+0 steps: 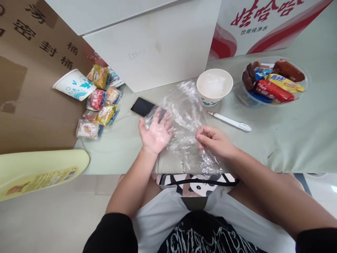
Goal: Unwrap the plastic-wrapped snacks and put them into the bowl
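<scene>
A thin, crinkled clear plastic bag point(184, 112) spreads over the cloth in front of me, its lower end at the table edge. My right hand point(214, 140) pinches the bag's right side between thumb and fingers. Palm up with fingers spread, my left hand point(158, 133) lies at the bag's left side; the film seems to overlap its fingers, and whether it is inside cannot be made out. Behind the left fingers lies a dark phone point(143, 106), partly covered by film. A white paper cup point(214, 86) stands just beyond the bag, and a white utility knife point(230, 121) lies to the right.
A clear bowl of wrapped snacks point(275, 84) sits at the right. Several small snack packets point(106, 114) and a tipped paper cup point(75, 84) are at the left, by a cardboard box point(39, 91). White boxes point(155, 45) line the back. A yellow bottle point(44, 168) is front left.
</scene>
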Motion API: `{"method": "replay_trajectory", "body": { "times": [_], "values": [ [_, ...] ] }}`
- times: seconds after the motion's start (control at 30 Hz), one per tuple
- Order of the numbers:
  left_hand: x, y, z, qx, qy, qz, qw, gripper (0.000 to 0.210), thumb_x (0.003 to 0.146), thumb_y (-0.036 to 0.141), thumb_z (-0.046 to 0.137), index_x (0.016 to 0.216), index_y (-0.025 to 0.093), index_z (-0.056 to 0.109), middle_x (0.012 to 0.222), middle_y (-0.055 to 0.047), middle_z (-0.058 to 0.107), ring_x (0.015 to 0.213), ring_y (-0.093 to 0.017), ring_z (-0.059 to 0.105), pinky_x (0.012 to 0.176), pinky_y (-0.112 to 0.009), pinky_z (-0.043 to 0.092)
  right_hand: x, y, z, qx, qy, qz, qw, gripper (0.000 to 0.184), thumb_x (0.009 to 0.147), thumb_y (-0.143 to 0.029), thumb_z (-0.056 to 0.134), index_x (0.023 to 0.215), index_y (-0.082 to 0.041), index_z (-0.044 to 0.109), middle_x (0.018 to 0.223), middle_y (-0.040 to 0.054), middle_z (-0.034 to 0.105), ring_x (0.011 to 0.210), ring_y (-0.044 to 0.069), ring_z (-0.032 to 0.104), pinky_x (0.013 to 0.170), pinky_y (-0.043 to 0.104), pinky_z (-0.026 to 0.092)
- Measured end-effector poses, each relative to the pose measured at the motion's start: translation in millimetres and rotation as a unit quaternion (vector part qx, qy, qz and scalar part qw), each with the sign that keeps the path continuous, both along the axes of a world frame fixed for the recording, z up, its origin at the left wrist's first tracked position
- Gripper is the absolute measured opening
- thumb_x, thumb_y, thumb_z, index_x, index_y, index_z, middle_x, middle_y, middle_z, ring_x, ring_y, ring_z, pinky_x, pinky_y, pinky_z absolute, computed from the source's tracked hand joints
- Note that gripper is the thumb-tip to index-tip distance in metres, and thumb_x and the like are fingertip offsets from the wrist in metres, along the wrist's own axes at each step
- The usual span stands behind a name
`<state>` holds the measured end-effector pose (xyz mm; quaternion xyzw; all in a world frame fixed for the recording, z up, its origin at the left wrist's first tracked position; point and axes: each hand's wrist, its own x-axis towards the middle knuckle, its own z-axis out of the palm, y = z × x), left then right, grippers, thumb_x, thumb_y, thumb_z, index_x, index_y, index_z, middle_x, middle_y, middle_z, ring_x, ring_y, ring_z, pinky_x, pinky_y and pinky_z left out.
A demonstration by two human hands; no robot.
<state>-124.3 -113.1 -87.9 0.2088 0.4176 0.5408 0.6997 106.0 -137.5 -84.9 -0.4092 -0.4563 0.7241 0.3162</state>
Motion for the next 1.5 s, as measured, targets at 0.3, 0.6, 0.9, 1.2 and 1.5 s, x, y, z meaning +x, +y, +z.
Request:
{"method": "replay_trajectory", "body": {
  "times": [0.3, 0.6, 0.9, 1.2, 1.5],
  "values": [
    [16.9, -13.2, -4.8, -0.036, 0.083, -0.208, 0.974, 0.052, 0.063, 0.039, 0.096, 0.104, 0.017, 0.073, 0.091, -0.009, 0.081, 0.078, -0.021, 0.078, 0.072, -0.029, 0.061, 6.1, -0.3, -3.8, 0.075, -0.029, -0.059, 0.995, 0.038, 0.086, -0.058, 0.071, 0.085, -0.023, 0.056, 0.067, -0.0024, 0.063, 0.06, 0.014, 0.062, 0.062, 0.03, 0.053],
    [10.3, -9.5, 0.0, -0.002, 0.133, -0.176, 0.975, 0.052, 0.067, 0.047, 0.091, 0.101, 0.017, 0.065, 0.069, 0.0, 0.074, 0.049, -0.01, 0.063, 0.044, -0.019, 0.045, 7.4, -7.9, -15.2, 0.171, -0.063, -0.129, 0.975, 0.052, 0.097, -0.042, 0.061, 0.143, -0.033, 0.038, 0.07, -0.0047, 0.065, 0.059, 0.018, 0.065, 0.062, 0.035, 0.056],
    [-8.5, -6.0, -3.3, 0.131, 0.183, -0.127, 0.966, 0.098, 0.068, 0.039, 0.094, 0.148, 0.036, 0.038, 0.1, -0.001, 0.078, 0.073, -0.015, 0.074, 0.074, -0.028, 0.059, 13.4, -4.5, -15.6, 0.256, -0.184, -0.079, 0.946, 0.042, 0.093, -0.033, 0.062, 0.134, -0.025, 0.06, 0.089, 0.0039, 0.08, 0.075, 0.02, 0.075, 0.076, 0.037, 0.06],
    [-11.8, 3.1, -13.3, 0.136, 0.235, -0.199, 0.942, 0.057, 0.076, 0.044, 0.085, 0.125, 0.024, 0.062, 0.102, -0.006, 0.078, 0.071, -0.015, 0.074, 0.066, -0.028, 0.06, 16.2, -1.7, -15.6, 0.319, -0.225, -0.069, 0.918, 0.033, 0.094, -0.031, 0.06, 0.125, -0.023, 0.067, 0.1, 0.0067, 0.083, 0.076, 0.02, 0.077, 0.072, 0.035, 0.061],
    [-12.4, -2.2, -14.0, 0.246, 0.387, -0.134, 0.878, 0.035, 0.076, 0.032, 0.082, 0.108, 0.019, 0.075, 0.086, -0.004, 0.076, 0.081, -0.018, 0.073, 0.078, -0.03, 0.059, 18.2, -0.8, -13.0, 0.332, -0.272, -0.124, 0.895, 0.031, 0.093, -0.031, 0.063, 0.121, -0.024, 0.072, 0.096, 0.0056, 0.083, 0.078, 0.022, 0.077, 0.075, 0.037, 0.061]
  ]
}}
